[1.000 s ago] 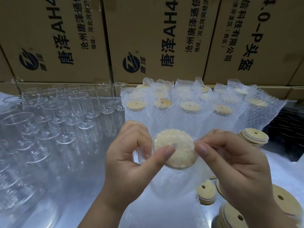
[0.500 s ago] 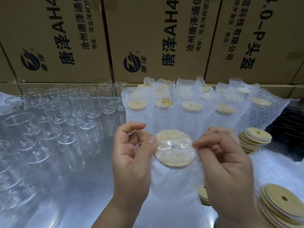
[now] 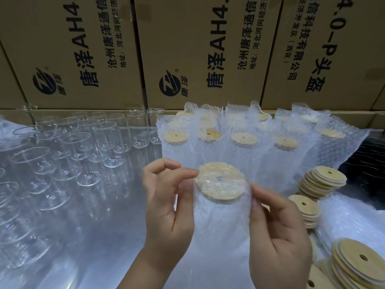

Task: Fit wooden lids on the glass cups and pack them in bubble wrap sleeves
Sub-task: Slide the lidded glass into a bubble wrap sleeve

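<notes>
Wooden lid (image 3: pixel 221 181) shows through the film at the mouth of a bubble wrap sleeve (image 3: pixel 220 236), held up between both hands, lid face tilted toward the camera. The glass under it is hidden by the wrap.

Left hand (image 3: pixel 166 197): thumb and forefinger pinch the sleeve edge beside the lid's left rim. Right hand (image 3: pixel 279 226): blurred, but its fingertips appear to nip the sleeve's right edge.

Handling estimate: glass inside is rigid and fragile. The film is soft, light and likely slick, so the cup could slide if carried by the edge alone. Better hold: around the body, through the wrap.

Surroundings:
- Packed sleeves (image 3: pixel 243 140) stand in rows just behind.
- Bare glass cups (image 3: pixel 83 147) stand to the left.
- 3 loose lid stacks (image 3: pixel 325 180) sit to the right.
- Cardboard boxes (image 3: pixel 83 49) stand at the back.
</notes>
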